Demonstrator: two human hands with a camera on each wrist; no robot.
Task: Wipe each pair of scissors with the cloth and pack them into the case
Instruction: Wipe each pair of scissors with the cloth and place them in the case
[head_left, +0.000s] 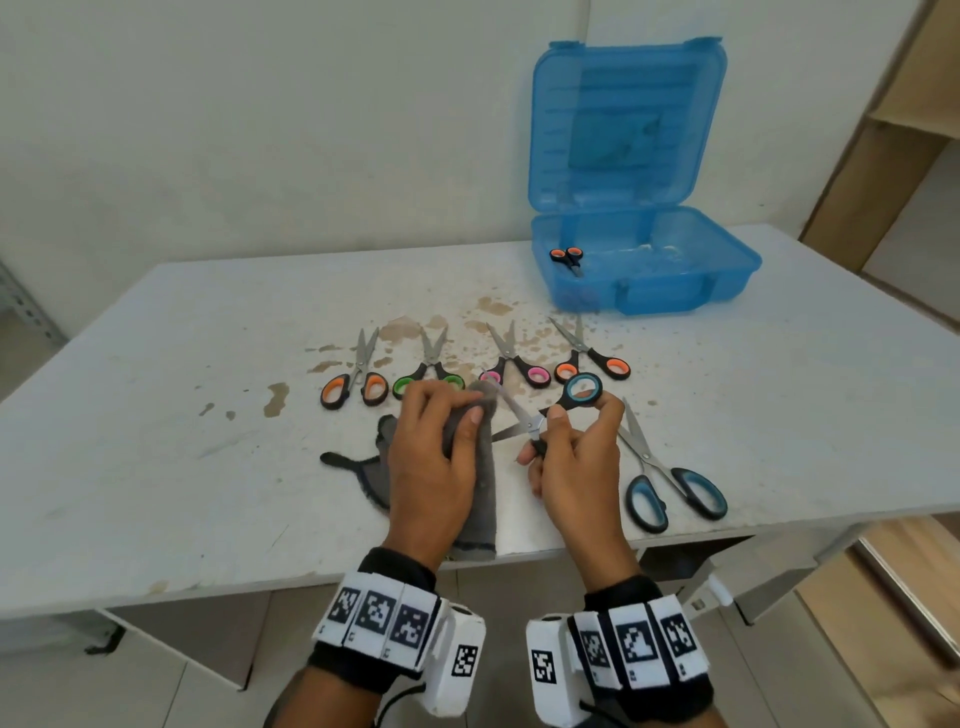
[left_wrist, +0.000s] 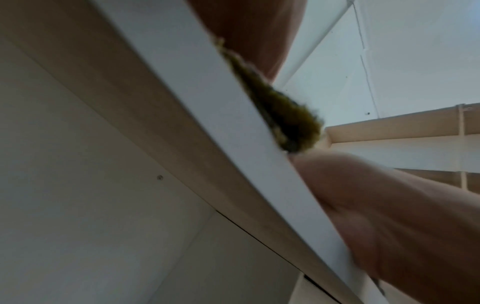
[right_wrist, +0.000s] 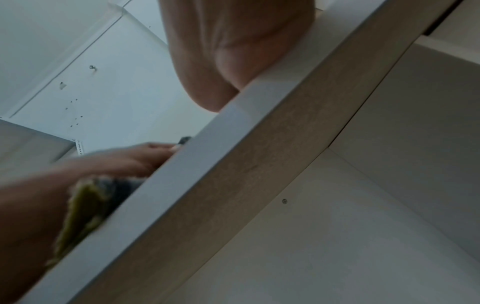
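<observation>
My left hand grips a grey cloth and pinches its top end round one blade of the teal-ringed scissors. My right hand holds those scissors by the handles, with the blades spread open just above the table. The wrist views look up from under the table edge: the cloth hangs over it, and so does the cloth beside my left hand. An open blue case at the back right holds one orange-handled pair.
A row lies beyond my hands: orange scissors, green scissors, pink scissors, another orange pair. Large teal scissors lie near the front right edge. The white table is stained in the middle. Wooden shelving stands at the right.
</observation>
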